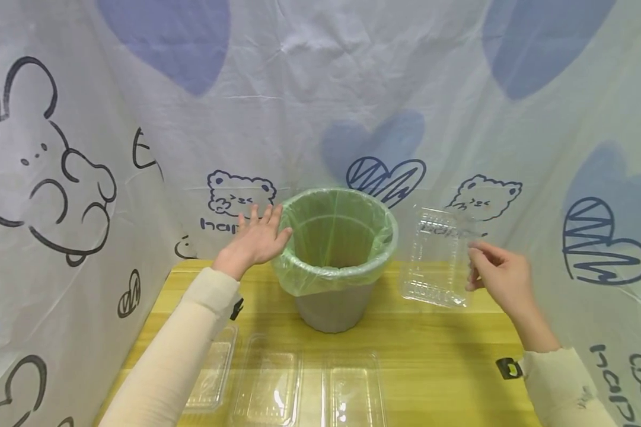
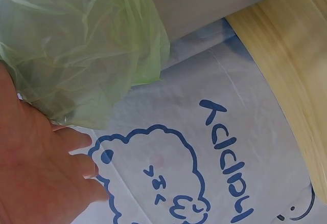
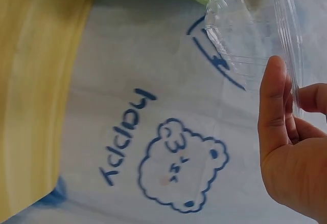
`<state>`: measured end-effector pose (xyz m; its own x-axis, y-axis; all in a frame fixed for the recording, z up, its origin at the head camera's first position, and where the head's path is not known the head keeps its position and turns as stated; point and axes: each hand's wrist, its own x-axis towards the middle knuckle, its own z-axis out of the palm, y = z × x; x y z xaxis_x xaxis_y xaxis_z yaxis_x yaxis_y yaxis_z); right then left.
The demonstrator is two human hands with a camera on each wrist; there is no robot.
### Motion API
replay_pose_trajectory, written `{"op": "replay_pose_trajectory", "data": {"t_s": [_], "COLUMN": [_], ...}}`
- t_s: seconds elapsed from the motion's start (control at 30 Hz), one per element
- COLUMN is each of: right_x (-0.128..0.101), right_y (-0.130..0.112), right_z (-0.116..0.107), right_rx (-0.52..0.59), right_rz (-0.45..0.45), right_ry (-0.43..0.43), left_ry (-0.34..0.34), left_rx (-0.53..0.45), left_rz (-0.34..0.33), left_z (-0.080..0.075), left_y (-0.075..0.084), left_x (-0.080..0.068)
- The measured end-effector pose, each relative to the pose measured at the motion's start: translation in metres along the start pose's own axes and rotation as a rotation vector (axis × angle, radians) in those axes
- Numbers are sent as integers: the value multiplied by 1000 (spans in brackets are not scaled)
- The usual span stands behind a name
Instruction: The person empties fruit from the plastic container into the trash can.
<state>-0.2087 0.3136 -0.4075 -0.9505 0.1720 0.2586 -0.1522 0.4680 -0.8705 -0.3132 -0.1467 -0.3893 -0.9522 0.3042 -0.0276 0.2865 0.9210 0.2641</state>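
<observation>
Clear tray held just right of the bin.
The clear tray (image 1: 436,256), long axis upright, was pinched at its right edge by the right hand (image 1: 498,274); the green-lined bin (image 1: 335,256) lay left, steadied by the flat, open left hand (image 1: 256,242).

Bin (image 1: 335,261) stands mid-table (image 1: 437,356), backdrop sheet (image 1: 320,89) behind. Left hand (image 1: 256,240) just left of its rim; held container (image 1: 436,256) to its right. Three containers (image 1: 269,388) lie along the near edge.
</observation>
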Motion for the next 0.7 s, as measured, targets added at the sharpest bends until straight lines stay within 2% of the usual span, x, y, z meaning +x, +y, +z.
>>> {"op": "replay_pose_trajectory", "data": {"t_s": [0.17,0.33,0.7], "right_x": [-17,-32,-69], "right_y": [20,36,82], "right_z": [0,6,23], "right_rx": [-42,-38,-66], "right_rz": [19,62,185], "right_ry": [-13,-26,-132], "left_ry": [-9,-19,-20], "left_rx": [-24,-31,-39], "left_rz": [13,14,15], "left_z": [0,0,0], "left_y": [0,0,0], "left_x": [1,0,0]}}
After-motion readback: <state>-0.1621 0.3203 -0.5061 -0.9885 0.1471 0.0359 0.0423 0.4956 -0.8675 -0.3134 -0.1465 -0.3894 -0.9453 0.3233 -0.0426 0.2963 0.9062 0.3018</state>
